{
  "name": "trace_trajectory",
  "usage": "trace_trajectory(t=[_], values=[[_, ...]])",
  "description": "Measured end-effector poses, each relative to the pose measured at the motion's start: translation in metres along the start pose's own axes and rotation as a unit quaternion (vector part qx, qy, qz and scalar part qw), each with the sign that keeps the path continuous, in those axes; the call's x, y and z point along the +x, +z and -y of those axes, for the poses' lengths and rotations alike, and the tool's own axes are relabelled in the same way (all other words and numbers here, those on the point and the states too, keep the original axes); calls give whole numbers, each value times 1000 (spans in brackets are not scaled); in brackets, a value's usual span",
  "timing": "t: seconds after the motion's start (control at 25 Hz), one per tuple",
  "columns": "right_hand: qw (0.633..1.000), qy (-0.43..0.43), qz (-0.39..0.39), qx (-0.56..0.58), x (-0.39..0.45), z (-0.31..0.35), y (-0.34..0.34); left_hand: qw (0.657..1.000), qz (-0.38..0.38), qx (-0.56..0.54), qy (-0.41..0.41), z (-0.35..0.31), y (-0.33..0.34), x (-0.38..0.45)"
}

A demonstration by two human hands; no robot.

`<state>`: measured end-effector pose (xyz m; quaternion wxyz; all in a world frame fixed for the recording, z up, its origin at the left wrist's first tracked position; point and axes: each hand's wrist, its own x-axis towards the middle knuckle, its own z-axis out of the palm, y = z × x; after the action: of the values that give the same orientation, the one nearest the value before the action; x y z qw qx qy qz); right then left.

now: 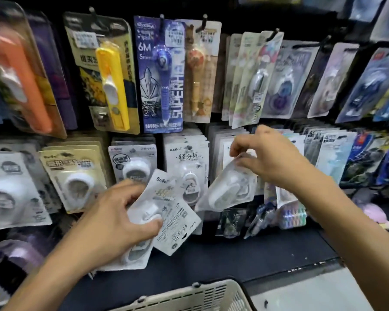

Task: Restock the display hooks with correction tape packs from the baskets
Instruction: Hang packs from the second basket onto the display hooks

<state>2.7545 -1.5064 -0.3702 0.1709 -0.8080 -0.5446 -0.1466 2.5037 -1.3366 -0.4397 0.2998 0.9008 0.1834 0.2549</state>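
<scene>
My left hand (112, 218) grips a small stack of white correction tape packs (166, 212), fanned out low in front of the display. My right hand (265, 156) pinches the top of a single white correction tape pack (227, 189), which hangs tilted in front of the lower row of hooks. Behind it hang full stacks of similar white packs (185, 158) on the lower hooks. The hook under my right hand is hidden by my fingers. A beige slotted basket (202, 297) sits at the bottom edge, its contents out of view.
The upper row holds an orange pack (18, 70), a yellow pack (112, 81), a blue pen-shaped pack (160, 75) and several more to the right. Small loose packs (267, 218) lie on the dark shelf below. A white floor strip shows at the bottom right.
</scene>
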Motion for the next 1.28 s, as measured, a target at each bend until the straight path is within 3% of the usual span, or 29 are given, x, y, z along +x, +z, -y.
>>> trace_trajectory(t=[0.08,0.24,0.32,0.44,0.6,0.8,0.88,1.0,1.08,1.16,1.2,1.28], values=[[998,-22,-25,-59,11,10,5,1000,-8,-9,-6,2,2,1],[987,-37,-73,137,31,39,10,997,-45,-14,-54,8,-11,2],[987,-45,-37,148,48,56,15,996,-60,-7,-63,10,-19,2],[993,-98,16,65,64,85,31,994,-64,45,-82,14,-28,-3],[992,-122,39,16,63,92,55,991,-45,82,-101,14,-37,-7],[982,-57,48,174,71,70,44,991,-46,84,-96,15,-39,-11],[985,-70,79,134,79,71,45,991,-40,80,-99,16,-38,-12],[987,-97,126,-17,80,79,58,993,-42,35,-102,14,-35,-11],[992,-123,13,-39,58,78,67,990,-52,-55,-115,12,-34,-9],[982,-113,-124,86,19,79,77,979,-48,-149,-133,10,-31,-8],[973,-71,-126,181,1,81,82,970,-44,-192,-140,9,-28,-8],[931,34,9,362,-19,84,87,940,-62,-295,-163,7,-21,-6]])
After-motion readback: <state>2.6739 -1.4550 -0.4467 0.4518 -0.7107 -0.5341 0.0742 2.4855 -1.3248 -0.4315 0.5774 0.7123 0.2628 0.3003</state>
